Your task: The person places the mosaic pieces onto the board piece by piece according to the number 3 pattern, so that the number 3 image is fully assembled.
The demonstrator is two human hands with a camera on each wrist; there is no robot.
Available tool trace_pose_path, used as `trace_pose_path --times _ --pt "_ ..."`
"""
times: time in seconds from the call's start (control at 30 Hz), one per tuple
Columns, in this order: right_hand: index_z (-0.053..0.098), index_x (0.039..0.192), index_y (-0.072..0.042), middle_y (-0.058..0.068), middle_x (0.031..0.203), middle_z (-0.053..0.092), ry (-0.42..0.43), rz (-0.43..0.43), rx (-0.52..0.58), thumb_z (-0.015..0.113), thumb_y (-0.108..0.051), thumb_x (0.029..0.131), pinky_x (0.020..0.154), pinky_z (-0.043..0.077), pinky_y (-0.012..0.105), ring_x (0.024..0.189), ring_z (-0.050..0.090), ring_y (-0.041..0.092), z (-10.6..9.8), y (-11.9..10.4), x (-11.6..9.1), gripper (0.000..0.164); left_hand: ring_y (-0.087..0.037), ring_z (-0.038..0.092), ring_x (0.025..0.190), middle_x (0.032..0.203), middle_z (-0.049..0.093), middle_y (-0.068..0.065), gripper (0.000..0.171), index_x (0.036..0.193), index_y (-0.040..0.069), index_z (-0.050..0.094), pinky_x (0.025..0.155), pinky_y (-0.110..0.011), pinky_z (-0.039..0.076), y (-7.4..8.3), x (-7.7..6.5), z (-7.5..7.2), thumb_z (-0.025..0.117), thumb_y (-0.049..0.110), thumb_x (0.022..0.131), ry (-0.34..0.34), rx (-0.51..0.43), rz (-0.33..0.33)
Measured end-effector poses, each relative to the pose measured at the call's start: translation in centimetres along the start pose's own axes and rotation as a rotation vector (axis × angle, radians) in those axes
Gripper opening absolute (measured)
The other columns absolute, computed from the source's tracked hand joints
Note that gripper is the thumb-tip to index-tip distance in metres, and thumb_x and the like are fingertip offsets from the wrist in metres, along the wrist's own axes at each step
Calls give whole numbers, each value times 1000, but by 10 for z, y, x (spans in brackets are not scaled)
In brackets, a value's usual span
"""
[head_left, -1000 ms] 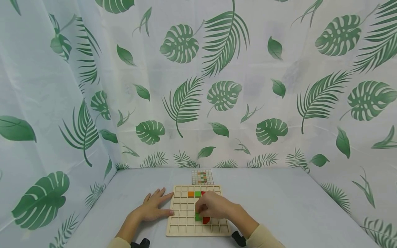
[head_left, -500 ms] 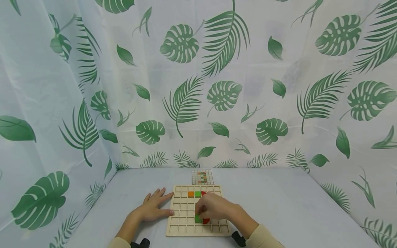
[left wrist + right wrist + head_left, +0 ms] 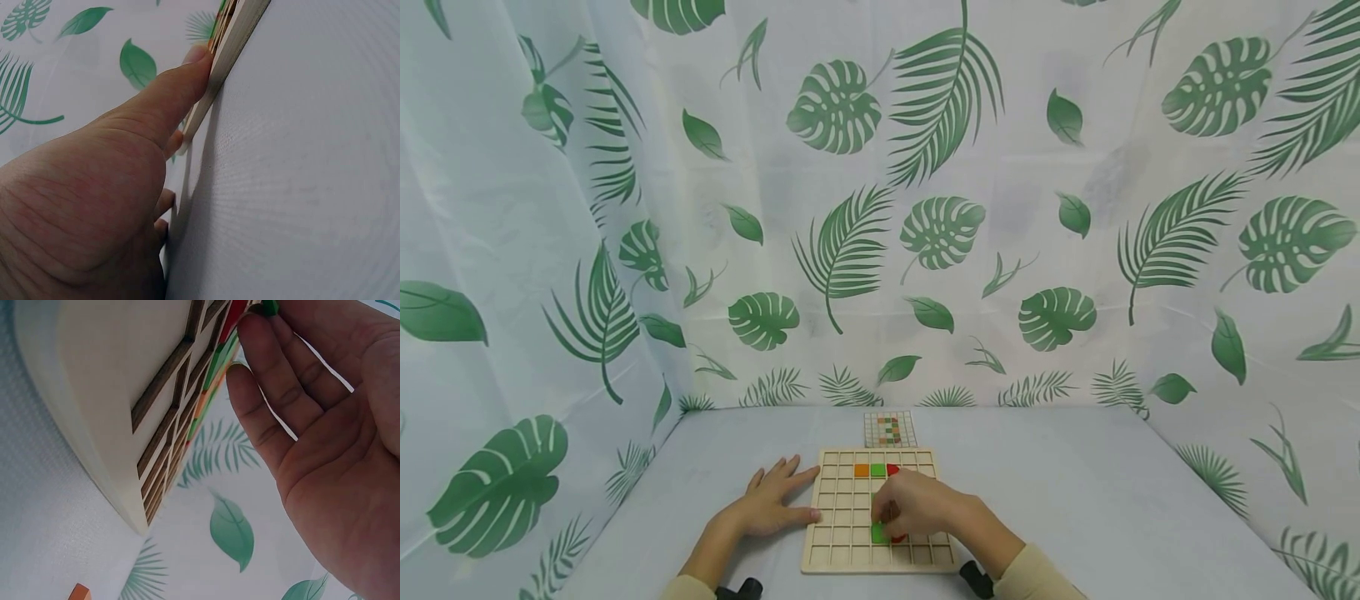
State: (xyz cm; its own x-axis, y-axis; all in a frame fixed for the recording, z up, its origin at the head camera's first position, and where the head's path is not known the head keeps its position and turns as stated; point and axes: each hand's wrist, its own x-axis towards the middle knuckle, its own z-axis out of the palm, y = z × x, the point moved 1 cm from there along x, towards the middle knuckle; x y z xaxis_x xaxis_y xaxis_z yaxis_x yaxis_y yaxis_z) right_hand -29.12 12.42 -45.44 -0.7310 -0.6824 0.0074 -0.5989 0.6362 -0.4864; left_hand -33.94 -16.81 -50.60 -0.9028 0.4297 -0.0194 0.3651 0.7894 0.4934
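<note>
A wooden grid board (image 3: 835, 552) lies on the table. My left hand (image 3: 767, 502) is spread at its left side, thumb and index fingertip touching the edge; in the left wrist view the thumb (image 3: 169, 94) lies straight against the board's side. My right hand (image 3: 917, 502) is over the board's middle, its fingertips pinching a green square tile (image 3: 878, 534) in a lower row. A bit of a green tile (image 3: 269, 307) shows at the fingertips in the right wrist view. Beside it, a red piece (image 3: 898, 539) is mostly covered by the hand.
In an upper row sit an orange tile (image 3: 861, 471), a green tile (image 3: 877, 471) and a red piece (image 3: 892, 469). Behind the board lies a printed pattern card (image 3: 889, 429). An orange block (image 3: 79, 592) shows on the table in the right wrist view.
My right hand has moved slightly toward the near edge, with the green tile shifting down into its square. More of the red piece beside it is covered. The left hand stays put.
</note>
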Motion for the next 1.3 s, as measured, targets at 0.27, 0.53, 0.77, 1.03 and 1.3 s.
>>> trace_pose_path --times 0.27,0.53,0.77,1.03,1.3 --pt "81 94 -23 -20 84 68 -15 2 -46 89 -14 82 68 53 15 72 59 -5 2 2 2 17 -47 15 159 170 28 -21 86 157 28 49 124 -74 2 0 0 0 70 71 86 -1 -4 -1" --pt "81 97 -23 -20 85 69 -27 12 -58 88 -16 84 67 53 15 73 59 -6 3 4 2 17 -47 15 160 170 28 -20 85 157 28 49 124 -74 2 0 0 0 70 71 86 0 -5 -6" --pt "82 99 -23 -20 86 69 -36 13 -68 87 -18 85 67 52 16 72 58 -5 3 3 2 16 -47 15 160 170 27 -20 84 157 28 48 124 -74 2 0 -1 -1 70 70 87 -2 -9 3" --pt "83 102 -22 -21 89 70 -48 4 -88 86 -18 86 67 52 14 72 57 -6 2 2 1 17 -47 14 160 170 28 -20 85 157 28 48 124 -74 2 0 -2 -1 70 70 86 -2 -9 2" --pt "83 106 -20 -19 93 72 -51 -22 -50 85 -19 88 69 53 15 74 59 -6 0 6 -1 18 -48 14 159 170 28 -21 85 157 28 49 124 -74 2 3 -3 -1 70 70 86 2 -11 0"
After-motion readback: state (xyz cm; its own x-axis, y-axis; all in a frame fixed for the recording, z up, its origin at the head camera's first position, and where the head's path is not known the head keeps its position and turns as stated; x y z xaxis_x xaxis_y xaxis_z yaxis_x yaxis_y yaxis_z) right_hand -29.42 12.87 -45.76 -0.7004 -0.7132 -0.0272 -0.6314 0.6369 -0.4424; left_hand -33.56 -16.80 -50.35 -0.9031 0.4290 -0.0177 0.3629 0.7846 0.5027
